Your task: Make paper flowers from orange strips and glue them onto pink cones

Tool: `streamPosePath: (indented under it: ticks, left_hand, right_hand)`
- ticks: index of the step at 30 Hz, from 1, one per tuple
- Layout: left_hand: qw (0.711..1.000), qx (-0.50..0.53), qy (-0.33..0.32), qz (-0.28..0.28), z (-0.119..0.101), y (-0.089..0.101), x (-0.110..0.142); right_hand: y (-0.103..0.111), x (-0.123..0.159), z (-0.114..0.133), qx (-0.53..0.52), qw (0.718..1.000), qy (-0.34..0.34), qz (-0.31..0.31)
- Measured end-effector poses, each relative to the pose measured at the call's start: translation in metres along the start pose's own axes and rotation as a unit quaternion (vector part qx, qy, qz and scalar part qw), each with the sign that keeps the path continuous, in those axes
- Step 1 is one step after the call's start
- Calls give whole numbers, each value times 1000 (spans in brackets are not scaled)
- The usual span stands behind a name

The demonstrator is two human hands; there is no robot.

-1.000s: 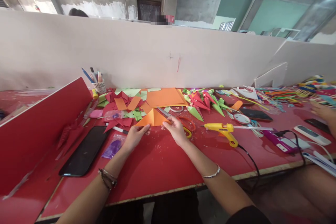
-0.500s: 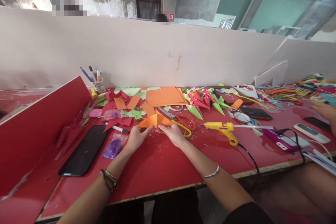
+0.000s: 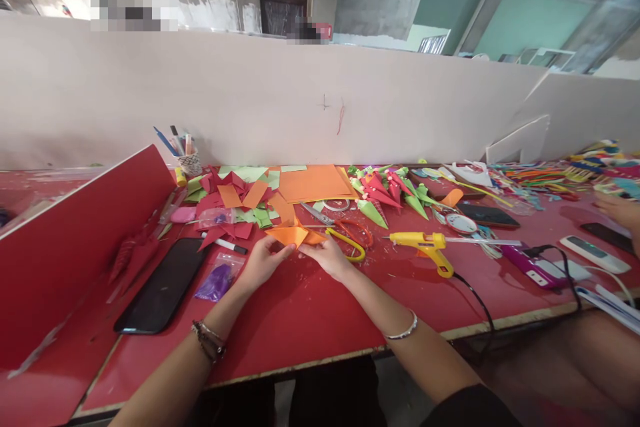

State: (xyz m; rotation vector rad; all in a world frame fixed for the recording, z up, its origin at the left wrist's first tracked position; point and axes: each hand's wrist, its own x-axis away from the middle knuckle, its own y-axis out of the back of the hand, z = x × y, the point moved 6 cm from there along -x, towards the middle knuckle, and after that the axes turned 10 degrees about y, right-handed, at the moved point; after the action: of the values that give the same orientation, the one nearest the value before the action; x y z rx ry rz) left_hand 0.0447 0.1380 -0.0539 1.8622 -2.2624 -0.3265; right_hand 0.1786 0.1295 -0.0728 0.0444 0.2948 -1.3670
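A piece of folded orange paper (image 3: 291, 233) is held between both hands above the red table (image 3: 305, 320). My left hand (image 3: 265, 263) pinches its lower left edge with thumb and fingers. My right hand (image 3: 327, 257) grips it from the right, the fingertips close to those of the left. Behind the right hand lie scissors (image 3: 356, 250) with yellow and red handles, partly covered by it. A white marker (image 3: 225, 243) with a black cap and a small bag of purple bits (image 3: 216, 281) rest beside my left hand.
Orange sheets (image 3: 315, 183), red paper pieces (image 3: 233, 185) and red and green paper cones (image 3: 383, 190) lie at the back. A yellow glue gun (image 3: 425, 248) with its cord is on the right, a black phone (image 3: 163, 287) on the left. Another person's hand (image 3: 617, 210) is at far right.
The orange paper has gone from a spread, peaked shape to a more closely folded one. My right hand has shifted left, towards my left hand.
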Motion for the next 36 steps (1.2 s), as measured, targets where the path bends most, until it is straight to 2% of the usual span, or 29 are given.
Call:
streamPosePath:
  ticks: [6, 12, 16, 24, 27, 30, 34, 36]
  left_hand:
    - [997, 4, -40, 61, -7, -6, 3]
    - [995, 31, -37, 84, -3, -10, -1]
    - [994, 22, -25, 99, -2, -6, 0]
    - [984, 62, 40, 164, -3, -6, 3]
    - [982, 63, 38, 173, 1, -7, 3]
    - [984, 61, 41, 164, 3, -7, 3]
    - [991, 63, 63, 102, 2, -3, 4]
    - [991, 62, 62, 103, -1, -4, 5]
  right_hand:
    - [-7, 0, 12, 49, 996, 43, 64]
    - [-3, -2, 10, 7, 999, 49, 19]
    - [-4, -2, 10, -12, 998, 47, 27]
    - [-1, -3, 13, 64, 994, 85, 35]
    - [-1, -3, 12, 101, 990, 92, 37]
    - [-1, -3, 11, 128, 986, 103, 42]
    - [-1, -3, 13, 157, 980, 118, 43]
    - [0, -3, 15, 180, 975, 130, 34]
